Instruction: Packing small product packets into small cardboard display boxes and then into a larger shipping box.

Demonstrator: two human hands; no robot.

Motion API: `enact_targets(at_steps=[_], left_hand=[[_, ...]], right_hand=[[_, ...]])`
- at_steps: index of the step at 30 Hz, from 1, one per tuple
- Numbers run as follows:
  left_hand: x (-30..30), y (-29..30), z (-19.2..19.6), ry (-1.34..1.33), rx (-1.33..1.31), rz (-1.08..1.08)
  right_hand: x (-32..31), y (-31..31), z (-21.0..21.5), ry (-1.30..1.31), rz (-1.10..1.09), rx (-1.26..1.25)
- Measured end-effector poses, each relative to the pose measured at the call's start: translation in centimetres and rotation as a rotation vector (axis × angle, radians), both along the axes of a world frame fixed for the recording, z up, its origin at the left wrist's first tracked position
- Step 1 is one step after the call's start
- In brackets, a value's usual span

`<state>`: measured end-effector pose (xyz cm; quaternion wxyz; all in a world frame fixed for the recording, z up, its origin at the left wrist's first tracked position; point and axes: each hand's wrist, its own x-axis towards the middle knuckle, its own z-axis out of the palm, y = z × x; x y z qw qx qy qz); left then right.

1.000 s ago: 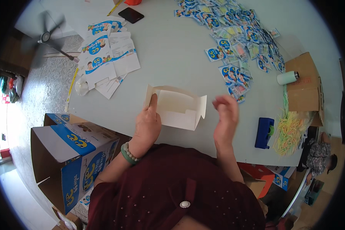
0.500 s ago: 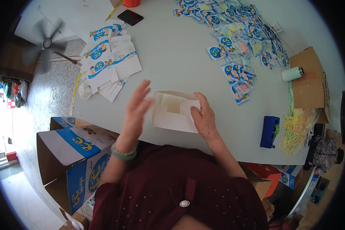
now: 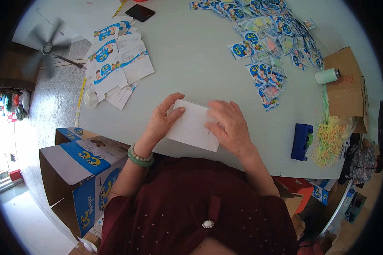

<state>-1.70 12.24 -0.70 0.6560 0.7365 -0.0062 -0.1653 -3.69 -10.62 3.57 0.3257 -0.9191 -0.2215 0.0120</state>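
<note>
A small white cardboard box (image 3: 192, 127) lies in front of me on the table, a plain white panel facing up. My left hand (image 3: 164, 119) grips its left edge, the thumb on the panel and the fingers curled round the far left corner. A green bangle and a beaded bracelet circle that wrist. My right hand (image 3: 232, 127) holds the right end of the box, with its thumb against the panel's edge. Its fingers arch over the far right corner and are slightly blurred. The box's underside and inside are hidden.
Flat printed cartons (image 3: 110, 63) are stacked at far left near a black phone (image 3: 140, 13). Small blue-white packets (image 3: 264, 42) pile up at far right. A blue tape dispenser (image 3: 301, 142), shredded paper (image 3: 327, 142), a pale green bottle (image 3: 327, 76) and a brown carton (image 3: 347, 91) stand right.
My left hand has come down from beside the box and closed on its left edge. The box's opening, visible before, is now covered by a white panel. My right-hand fingers have shifted.
</note>
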Motion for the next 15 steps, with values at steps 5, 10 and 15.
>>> enact_targets(at_steps=[5,10,15], left_hand=[[-0.1,-1.0,0.5,-0.235,0.331,-0.002],[-0.7,-0.5,0.0,-0.065,0.212,0.112],[-0.6,-0.4,0.1,-0.199,0.303,-0.011]], right_hand=[[0.3,1.4,-1.1,0.036,-0.113,-0.408],[0.8,-0.2,0.3,0.291,0.134,-0.152],[-0.8,-2.1,-0.7,0.423,0.135,0.040]])
